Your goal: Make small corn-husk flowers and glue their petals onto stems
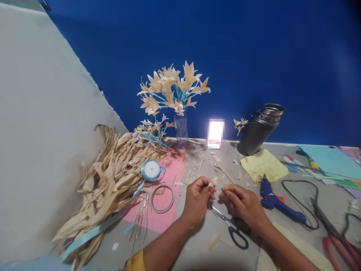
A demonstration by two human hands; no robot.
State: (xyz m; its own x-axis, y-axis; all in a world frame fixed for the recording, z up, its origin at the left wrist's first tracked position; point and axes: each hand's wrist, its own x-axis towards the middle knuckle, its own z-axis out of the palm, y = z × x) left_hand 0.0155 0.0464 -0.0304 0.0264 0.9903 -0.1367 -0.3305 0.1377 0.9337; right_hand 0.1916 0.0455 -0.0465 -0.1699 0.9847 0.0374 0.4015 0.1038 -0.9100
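Observation:
Between the thumb and fingers of my left hand (199, 199) is a small pale piece of corn husk (213, 183), its tip poking up. Close to its right, my right hand (241, 203) has thumb and fingertips pressed together; whatever they may pinch is too small to make out. The hands are slightly apart. Under them lie black-handled scissors (238, 237), blades pointing toward my left hand. Scraps of husk (216, 156) are strewn on the table beyond my fingers.
Dried corn husks (113, 180) pile up at left, beside a blue ribbon spool (151, 170) and tape roll (163, 198). Husk flowers (172, 88) stand in a clear vase (181, 130). On the right are a steel flask (258, 131), glue gun (279, 203) and red-handled scissors (335, 241).

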